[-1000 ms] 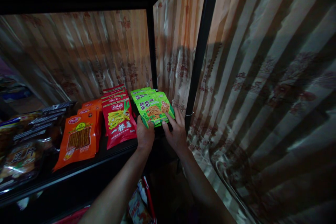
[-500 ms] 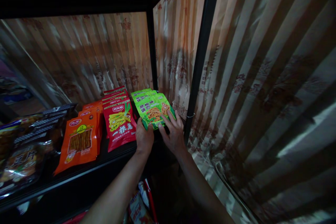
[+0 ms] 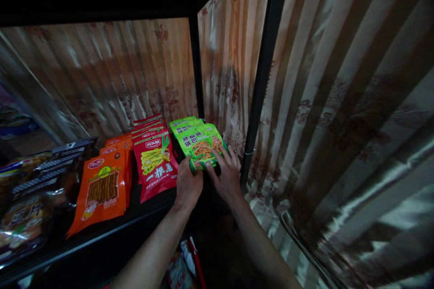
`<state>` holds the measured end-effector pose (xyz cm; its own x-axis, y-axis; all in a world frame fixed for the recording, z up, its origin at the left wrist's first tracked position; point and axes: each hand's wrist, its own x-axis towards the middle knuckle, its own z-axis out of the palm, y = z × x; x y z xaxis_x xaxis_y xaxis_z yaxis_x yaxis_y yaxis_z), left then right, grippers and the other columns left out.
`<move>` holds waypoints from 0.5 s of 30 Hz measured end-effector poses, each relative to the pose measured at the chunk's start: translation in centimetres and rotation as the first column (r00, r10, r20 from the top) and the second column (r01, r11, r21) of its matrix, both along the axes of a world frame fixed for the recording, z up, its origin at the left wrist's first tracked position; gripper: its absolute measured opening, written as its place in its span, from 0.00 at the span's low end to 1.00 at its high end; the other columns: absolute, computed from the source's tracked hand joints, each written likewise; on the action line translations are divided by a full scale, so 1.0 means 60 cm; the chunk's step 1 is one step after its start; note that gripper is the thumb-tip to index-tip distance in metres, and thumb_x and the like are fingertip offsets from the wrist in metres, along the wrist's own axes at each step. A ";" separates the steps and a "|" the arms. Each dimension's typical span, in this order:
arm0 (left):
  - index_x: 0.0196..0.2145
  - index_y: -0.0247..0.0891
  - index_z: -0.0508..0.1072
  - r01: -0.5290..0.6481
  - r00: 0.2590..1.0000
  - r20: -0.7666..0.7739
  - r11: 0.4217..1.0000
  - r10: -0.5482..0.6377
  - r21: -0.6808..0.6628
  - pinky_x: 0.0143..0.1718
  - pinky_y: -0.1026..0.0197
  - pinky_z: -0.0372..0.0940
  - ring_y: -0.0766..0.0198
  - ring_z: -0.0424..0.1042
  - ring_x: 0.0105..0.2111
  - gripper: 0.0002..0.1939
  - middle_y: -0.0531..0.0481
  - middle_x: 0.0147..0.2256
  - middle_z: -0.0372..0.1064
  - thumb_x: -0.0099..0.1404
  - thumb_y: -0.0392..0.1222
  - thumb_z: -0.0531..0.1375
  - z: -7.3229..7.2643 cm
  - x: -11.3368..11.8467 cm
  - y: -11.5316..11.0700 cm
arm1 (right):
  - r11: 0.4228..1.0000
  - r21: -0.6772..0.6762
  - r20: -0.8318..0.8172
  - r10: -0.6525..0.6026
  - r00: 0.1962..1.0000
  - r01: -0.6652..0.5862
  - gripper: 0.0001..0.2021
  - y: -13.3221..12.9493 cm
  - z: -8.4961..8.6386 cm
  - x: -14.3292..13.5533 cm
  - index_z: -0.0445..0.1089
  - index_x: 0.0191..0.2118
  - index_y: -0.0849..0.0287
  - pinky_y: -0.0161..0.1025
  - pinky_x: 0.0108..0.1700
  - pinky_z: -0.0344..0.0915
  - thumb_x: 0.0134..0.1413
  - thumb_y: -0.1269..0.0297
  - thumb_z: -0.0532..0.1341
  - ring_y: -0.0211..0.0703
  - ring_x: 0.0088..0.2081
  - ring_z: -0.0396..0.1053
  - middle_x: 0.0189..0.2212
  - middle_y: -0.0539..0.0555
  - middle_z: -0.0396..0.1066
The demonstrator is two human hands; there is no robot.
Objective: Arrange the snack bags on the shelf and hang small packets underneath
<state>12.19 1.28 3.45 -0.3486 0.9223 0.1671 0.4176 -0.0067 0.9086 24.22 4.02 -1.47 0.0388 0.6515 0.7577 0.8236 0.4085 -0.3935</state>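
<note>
A green snack bag (image 3: 200,145) with Chinese lettering and a picture of brown crunchy pieces lies at the front of a row of like bags (image 3: 183,122), at the right end of the shelf. My left hand (image 3: 189,184) is closed at its front left corner, with the fingertips partly hidden. Across the bag's right side lie the spread fingers of my right hand (image 3: 228,174), flat on its front; the thumb is near the lower edge. Just left of my left hand is a red snack bag (image 3: 156,167), heading an overlapping row.
Orange snack bags (image 3: 101,185) and dark clear-front packs (image 3: 27,216) line the black shelf (image 3: 132,223) further left. A black post (image 3: 266,67) rises at the right, before pleated curtains (image 3: 339,99). More packets (image 3: 183,266) show below.
The view has shifted slightly, so the shelf sits a little lower in the picture. Both hands stay at the green bag, with my left thumb now less visible on its front.
</note>
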 end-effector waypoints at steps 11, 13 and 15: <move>0.48 0.37 0.73 0.033 0.861 -0.507 0.994 0.026 0.108 0.64 0.51 0.45 0.52 0.49 0.64 0.18 0.43 0.61 0.54 0.60 0.36 0.54 0.049 -0.008 0.008 | 1.000 -0.015 -0.042 -0.003 0.999 0.002 0.22 0.009 -0.009 0.004 0.66 0.55 0.58 0.59 0.61 0.50 0.60 0.53 0.54 0.55 0.63 0.53 0.57 0.60 0.64; 0.52 0.36 0.71 0.023 0.830 -0.556 0.995 0.035 0.097 0.65 0.50 0.43 0.51 0.44 0.65 0.22 0.44 0.63 0.51 0.60 0.37 0.53 0.054 -0.010 0.030 | 1.000 -0.013 -0.042 0.000 0.999 0.000 0.22 0.009 -0.008 0.002 0.66 0.55 0.59 0.59 0.60 0.51 0.59 0.53 0.54 0.55 0.62 0.54 0.57 0.61 0.64; 0.57 0.34 0.67 0.020 0.798 -0.602 0.997 0.027 0.072 0.65 0.50 0.42 0.49 0.40 0.66 0.25 0.42 0.65 0.48 0.62 0.38 0.52 0.058 -0.010 0.053 | 1.000 -0.007 -0.044 0.001 0.999 -0.001 0.22 0.009 -0.007 0.002 0.67 0.55 0.59 0.58 0.60 0.51 0.59 0.54 0.54 0.55 0.62 0.54 0.57 0.61 0.64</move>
<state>11.58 4.46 6.95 -0.1592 0.8986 0.4089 0.8803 -0.0583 0.4709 24.34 4.57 -1.88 0.0713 0.6571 0.7504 0.8051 0.4062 -0.4323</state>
